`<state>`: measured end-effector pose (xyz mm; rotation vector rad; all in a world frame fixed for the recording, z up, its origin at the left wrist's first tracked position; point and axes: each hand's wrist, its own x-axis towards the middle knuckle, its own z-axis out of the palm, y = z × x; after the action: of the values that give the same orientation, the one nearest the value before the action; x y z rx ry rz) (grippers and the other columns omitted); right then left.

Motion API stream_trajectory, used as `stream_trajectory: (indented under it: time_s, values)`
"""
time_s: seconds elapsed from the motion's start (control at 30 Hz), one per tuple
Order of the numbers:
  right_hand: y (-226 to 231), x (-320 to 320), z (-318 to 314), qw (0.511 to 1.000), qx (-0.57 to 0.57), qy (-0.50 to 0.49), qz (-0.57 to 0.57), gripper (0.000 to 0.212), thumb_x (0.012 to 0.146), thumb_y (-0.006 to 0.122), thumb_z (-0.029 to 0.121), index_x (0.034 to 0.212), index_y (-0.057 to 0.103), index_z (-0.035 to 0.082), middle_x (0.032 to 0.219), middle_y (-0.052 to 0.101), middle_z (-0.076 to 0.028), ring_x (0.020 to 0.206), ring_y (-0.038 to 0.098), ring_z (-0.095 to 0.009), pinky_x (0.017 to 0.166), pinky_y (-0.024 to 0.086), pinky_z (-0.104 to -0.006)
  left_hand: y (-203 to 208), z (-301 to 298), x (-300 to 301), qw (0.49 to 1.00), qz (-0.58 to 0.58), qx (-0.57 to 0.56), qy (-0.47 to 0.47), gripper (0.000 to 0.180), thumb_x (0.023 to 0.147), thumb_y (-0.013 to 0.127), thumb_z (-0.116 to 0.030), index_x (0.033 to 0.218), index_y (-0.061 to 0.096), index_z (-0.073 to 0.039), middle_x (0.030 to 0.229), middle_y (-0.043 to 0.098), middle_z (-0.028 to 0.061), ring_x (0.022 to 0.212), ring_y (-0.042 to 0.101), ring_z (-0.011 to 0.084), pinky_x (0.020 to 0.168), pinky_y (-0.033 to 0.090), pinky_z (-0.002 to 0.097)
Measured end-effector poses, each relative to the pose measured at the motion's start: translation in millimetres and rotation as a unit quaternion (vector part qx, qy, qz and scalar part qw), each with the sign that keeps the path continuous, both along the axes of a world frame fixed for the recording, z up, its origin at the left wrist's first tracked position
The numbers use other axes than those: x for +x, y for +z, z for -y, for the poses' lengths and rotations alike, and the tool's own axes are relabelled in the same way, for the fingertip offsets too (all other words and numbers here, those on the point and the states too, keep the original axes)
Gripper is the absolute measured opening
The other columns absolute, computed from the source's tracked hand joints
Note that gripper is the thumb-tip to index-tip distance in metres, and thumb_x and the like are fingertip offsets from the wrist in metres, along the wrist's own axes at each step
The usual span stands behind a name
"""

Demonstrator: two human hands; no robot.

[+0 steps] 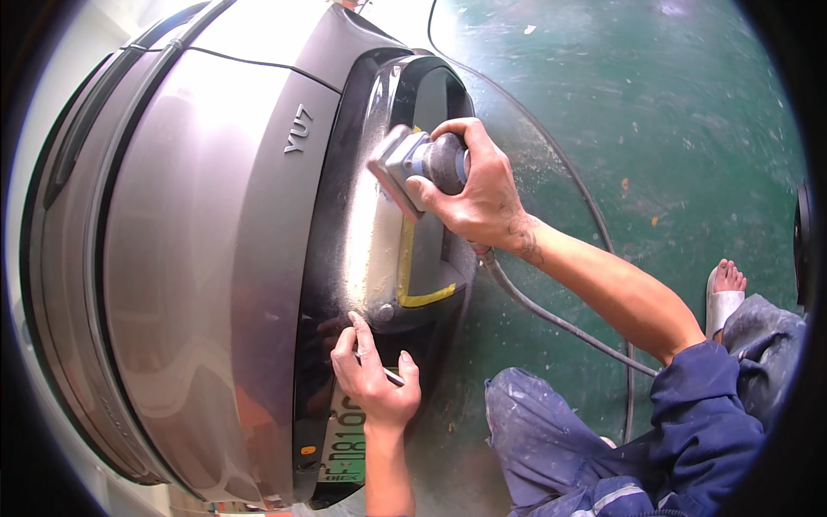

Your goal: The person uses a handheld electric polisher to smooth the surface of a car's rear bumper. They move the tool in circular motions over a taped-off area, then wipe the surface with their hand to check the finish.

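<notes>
The right hand point(484, 196) grips a sander point(410, 164), its fingers and thumb wrapped around the dark round body. The sander is at the far part of a pale patch point(360, 250) on the dark bumper point(330, 207), its flat pad tilted toward the left; I cannot tell whether the pad touches.

The left hand point(379, 386), nearer, has 1 finger stretched to the bumper beside the near end of the patch, the others partly curled. A thin stick point(394, 377) shows by its thumb; I cannot tell whether it is held.

Between the 2 hands is a gap with the patch in view. Yellow tape point(402, 267) edges the recess right of the patch. On the left the bumper meets the grey car panel point(189, 215).

A hose point(538, 308) runs from the sander toward the near right, across green floor point(680, 189) that spreads right and far
</notes>
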<state>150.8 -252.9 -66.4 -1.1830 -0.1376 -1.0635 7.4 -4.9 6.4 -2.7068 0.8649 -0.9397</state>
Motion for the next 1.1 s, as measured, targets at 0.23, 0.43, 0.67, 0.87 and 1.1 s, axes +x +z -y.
stream_trajectory:
  time_s: [0.23,0.43,0.67,0.87,1.1]
  values:
    - [8,15,4,0.997,-0.035,-0.031,0.063,0.060,0.079,0.091,0.016,0.126,0.057,-0.002,0.106,0.067,-0.021,0.091,0.072,-0.033,0.082,0.059,-0.0410,0,2,-4,1.000,-0.023,-0.008,0.014,0.090,0.073,0.072,-0.014,0.155,0.049,0.013,0.133,0.054,0.0265,0.120,0.056,0.0417,0.109,0.045,0.0477]
    - [8,6,-1,0.992,-0.071,-0.025,0.102,0.061,0.078,0.091,0.018,0.126,0.059,-0.002,0.103,0.065,-0.019,0.085,0.071,-0.029,0.077,0.058,-0.0380,-1,-2,-3,1.000,-0.021,-0.004,0.016,0.090,0.074,0.073,-0.015,0.155,0.049,0.014,0.133,0.054,0.0269,0.121,0.056,0.0424,0.108,0.045,0.0487]
    - [16,8,8,0.992,-0.096,-0.024,0.076,0.058,0.081,0.088,0.012,0.128,0.057,0.000,0.110,0.066,-0.019,0.100,0.071,-0.032,0.088,0.058,-0.0403,0,-2,-4,0.999,-0.027,-0.009,0.020,0.089,0.074,0.073,-0.015,0.155,0.049,0.014,0.133,0.054,0.0270,0.120,0.056,0.0424,0.108,0.045,0.0493]
    - [14,16,8,0.989,-0.094,-0.037,0.108,0.060,0.079,0.090,0.011,0.128,0.057,0.000,0.109,0.065,-0.019,0.099,0.071,-0.033,0.088,0.058,-0.0406,0,-4,-3,0.999,-0.025,-0.003,0.021,0.090,0.073,0.073,-0.015,0.155,0.049,0.014,0.133,0.053,0.0270,0.121,0.056,0.0422,0.108,0.045,0.0493]
    - [19,18,17,0.995,-0.064,-0.048,0.060,0.061,0.079,0.090,0.015,0.129,0.057,0.001,0.111,0.067,-0.020,0.101,0.073,-0.034,0.089,0.059,-0.0420,2,-1,1,1.000,0.006,0.016,0.007,0.084,0.077,0.073,-0.020,0.152,0.053,0.013,0.127,0.057,0.0257,0.109,0.058,0.0406,0.098,0.048,0.0493]
